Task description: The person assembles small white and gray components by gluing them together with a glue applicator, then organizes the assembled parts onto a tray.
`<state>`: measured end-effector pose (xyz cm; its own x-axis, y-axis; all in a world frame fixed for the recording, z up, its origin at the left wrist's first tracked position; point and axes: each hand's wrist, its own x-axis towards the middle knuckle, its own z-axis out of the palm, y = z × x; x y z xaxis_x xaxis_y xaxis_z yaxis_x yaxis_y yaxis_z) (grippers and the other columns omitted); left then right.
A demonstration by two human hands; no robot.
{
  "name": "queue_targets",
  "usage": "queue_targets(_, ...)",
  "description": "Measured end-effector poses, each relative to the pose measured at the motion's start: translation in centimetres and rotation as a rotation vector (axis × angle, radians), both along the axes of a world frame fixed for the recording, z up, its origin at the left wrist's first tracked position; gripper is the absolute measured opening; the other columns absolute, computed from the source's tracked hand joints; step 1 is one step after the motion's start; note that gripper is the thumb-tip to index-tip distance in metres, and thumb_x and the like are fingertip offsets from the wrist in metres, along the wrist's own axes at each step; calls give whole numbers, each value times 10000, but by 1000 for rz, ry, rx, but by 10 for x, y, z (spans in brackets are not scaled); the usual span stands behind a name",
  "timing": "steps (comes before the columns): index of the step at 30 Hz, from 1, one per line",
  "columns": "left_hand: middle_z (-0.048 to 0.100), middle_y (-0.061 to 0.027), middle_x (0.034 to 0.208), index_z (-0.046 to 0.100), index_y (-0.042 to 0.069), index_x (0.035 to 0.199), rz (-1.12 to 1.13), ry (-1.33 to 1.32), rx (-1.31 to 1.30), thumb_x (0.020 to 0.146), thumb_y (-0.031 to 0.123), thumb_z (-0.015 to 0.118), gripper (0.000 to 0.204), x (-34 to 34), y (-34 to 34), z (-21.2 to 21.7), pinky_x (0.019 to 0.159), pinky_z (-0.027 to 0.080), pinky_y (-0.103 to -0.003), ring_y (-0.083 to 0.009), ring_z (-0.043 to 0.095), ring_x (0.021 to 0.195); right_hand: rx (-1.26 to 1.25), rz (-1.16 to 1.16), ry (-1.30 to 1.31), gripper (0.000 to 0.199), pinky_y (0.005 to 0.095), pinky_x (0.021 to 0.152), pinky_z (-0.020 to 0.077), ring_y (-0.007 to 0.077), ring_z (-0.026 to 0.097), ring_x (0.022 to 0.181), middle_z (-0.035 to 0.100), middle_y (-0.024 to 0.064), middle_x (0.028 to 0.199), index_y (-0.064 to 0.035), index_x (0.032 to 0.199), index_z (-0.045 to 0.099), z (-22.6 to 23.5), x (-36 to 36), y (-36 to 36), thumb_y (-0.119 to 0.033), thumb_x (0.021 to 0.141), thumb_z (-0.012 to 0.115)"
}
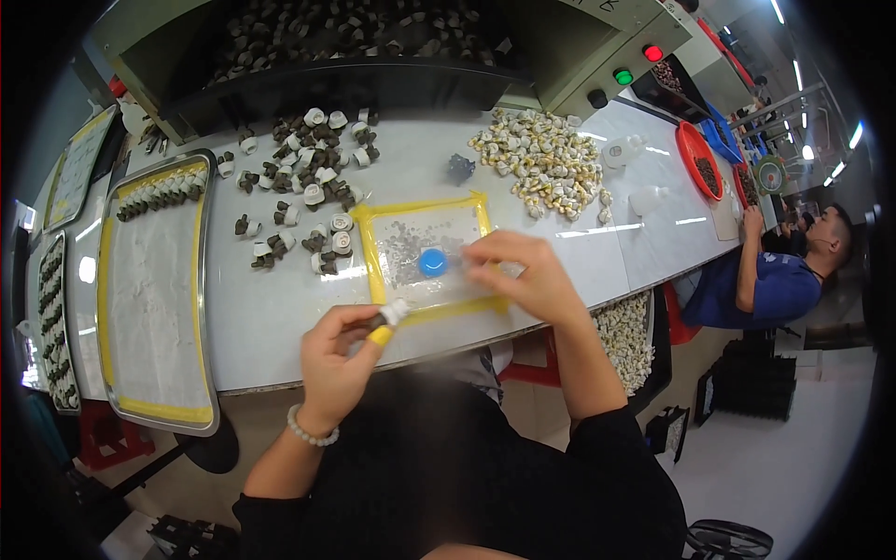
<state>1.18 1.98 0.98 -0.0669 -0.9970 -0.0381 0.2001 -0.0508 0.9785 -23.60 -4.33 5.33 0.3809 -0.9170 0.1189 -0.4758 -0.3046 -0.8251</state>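
Observation:
Between the thumb and fingers of my left hand (pixel 338 359) is a small part (pixel 396 312) with a white head and a dark body. Yellow wrapping covers the tip of that thumb. My right hand (pixel 532 275) is pinched over the right side of a work mat (pixel 420 229) edged with yellow tape. What its fingers hold is too small and blurred to make out. On the mat sits a round blue cap (pixel 432 262), just left of the right fingertips, with wet-looking spots around it. Several loose white-and-dark parts (pixel 317 191) lie beyond my left hand.
A pile of small white-and-yellow pieces (pixel 546 163) lies at the far right, beside clear bottles (pixel 623 149). To the left, a metal tray (pixel 154 299) carries rows of parts. A dark bin (pixel 364 79) full of parts stands behind. A co-worker (pixel 770 285) sits far right.

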Motion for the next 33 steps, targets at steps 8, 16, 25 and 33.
queue_targets(8,602,-142,903,603,-21,980,369,-1156,-590,680,-58,669,310,84,8,0,713,467,-365,-303,561,808,-219,-500,443,246,357,689,478,256,600,755,608,114,903,-36,980,619,-7,-48,-27,-125,757,673)
queue_targets(16,523,-182,1026,592,-6,1054,299,-1091,-610,656,12,702,413,47,-20,27,779,458,-394,-323,521,924,-46,-341,-30,260,244,650,454,141,535,681,537,64,867,-8,1066,589,-21,-25,-22,9,807,569)
queue_targets(25,508,-152,995,556,16,938,50,-1146,-644,691,61,616,258,26,-42,10,766,455,-410,-311,523,916,-44,-196,-28,211,272,698,458,189,572,782,579,86,860,7,897,607,-23,-12,16,30,700,680)
queue_targets(33,519,-152,959,529,27,876,86,-980,-644,676,80,652,240,23,-37,17,747,450,-402,-311,515,880,-164,-242,216,213,330,688,467,262,575,786,616,103,884,-18,849,628,-17,-18,17,-14,653,713)
